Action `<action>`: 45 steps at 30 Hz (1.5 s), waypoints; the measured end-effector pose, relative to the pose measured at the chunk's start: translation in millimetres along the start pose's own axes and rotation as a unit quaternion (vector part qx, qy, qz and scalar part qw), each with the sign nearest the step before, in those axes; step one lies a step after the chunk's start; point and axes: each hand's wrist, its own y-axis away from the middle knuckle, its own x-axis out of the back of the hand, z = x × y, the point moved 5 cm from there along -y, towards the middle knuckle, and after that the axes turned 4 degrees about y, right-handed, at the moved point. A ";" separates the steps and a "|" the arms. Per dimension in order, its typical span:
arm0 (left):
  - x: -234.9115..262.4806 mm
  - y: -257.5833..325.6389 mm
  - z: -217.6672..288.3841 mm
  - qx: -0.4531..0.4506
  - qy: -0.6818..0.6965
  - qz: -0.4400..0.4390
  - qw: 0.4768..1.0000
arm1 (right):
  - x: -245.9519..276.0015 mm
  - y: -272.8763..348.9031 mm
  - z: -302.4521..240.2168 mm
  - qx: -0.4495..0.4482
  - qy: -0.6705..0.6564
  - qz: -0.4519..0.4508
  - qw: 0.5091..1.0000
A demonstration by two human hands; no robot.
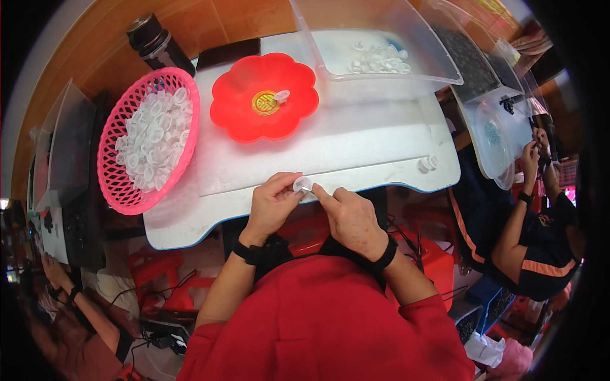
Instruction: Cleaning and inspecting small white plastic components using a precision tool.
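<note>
1. while both hands meet near the front edge of the white table (356, 143), a small white plastic cap (301, 183) sits between their fingertips, at the right side of the left hand's fingers.
2. the left hand (273, 202) is nearly closed, thumb and fingers pinching the cap, its open round side tilted upward.
3. the right hand (353, 221) is partly curled, forefinger pointing at the cap; it seems to grip a thin silvery tool (308, 189), too small to make out fully.
4. beyond the hands lies a red flower-shaped dish (232, 89) with one white piece (281, 96) in it.
5. to the left, a pink basket (119, 190) holds a heap of similar pieces (152, 136).
6. farther back, on the right, a clear bin (387, 86) holds more.
</note>
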 end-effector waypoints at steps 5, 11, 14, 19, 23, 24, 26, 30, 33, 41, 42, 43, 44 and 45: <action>2.1 0.4 -3.3 0.006 0.007 0.000 1.000 | 0.4 -1.4 -0.9 0.017 0.030 -0.001 0.999; 0.9 1.6 0.1 -0.019 -0.037 0.002 0.999 | 4.0 -5.2 -7.8 0.062 0.108 -0.028 0.992; 1.4 2.7 0.2 -0.032 -0.049 0.002 0.998 | 6.7 -9.0 -11.0 0.066 0.126 -0.066 0.988; 0.2 4.0 0.3 -0.060 -0.055 -0.002 0.997 | 10.3 -16.0 -11.5 0.071 0.106 -0.126 0.984; -0.6 5.2 1.0 -0.058 -0.060 0.000 0.997 | 13.3 -21.5 -13.3 0.080 0.098 -0.144 0.981; -0.3 5.1 0.1 -0.057 -0.057 0.002 0.997 | 15.4 -22.8 -15.3 0.096 0.104 -0.136 0.981; 0.8 5.4 -1.8 -0.065 -0.073 0.000 0.995 | 16.3 -23.1 -18.2 0.111 0.110 -0.128 0.979; -0.3 4.8 0.8 -0.074 -0.108 -0.007 0.991 | 13.2 -19.3 -23.0 0.100 0.138 -0.131 0.977; -1.1 4.3 1.8 -0.074 -0.086 -0.003 0.994 | 11.5 -16.8 -25.3 0.088 0.150 -0.134 0.976; -1.6 4.1 2.4 -0.049 -0.053 0.008 0.997 | 13.5 -10.4 -9.6 0.021 0.059 -0.096 0.993; -3.1 3.2 4.0 -0.053 -0.043 0.003 0.998 | 14.2 -10.3 -9.8 0.018 0.056 -0.093 0.994; -2.8 3.2 4.0 -0.053 -0.043 0.002 0.998 | 14.5 -10.2 -9.9 0.015 0.053 -0.090 0.994; -2.3 3.8 4.1 -0.053 -0.055 0.001 0.997 | 13.9 -10.1 -10.7 0.014 0.054 -0.090 0.994; -2.3 4.1 3.9 -0.053 -0.068 0.001 0.996 | 11.7 -10.0 -10.7 0.005 0.049 -0.101 0.994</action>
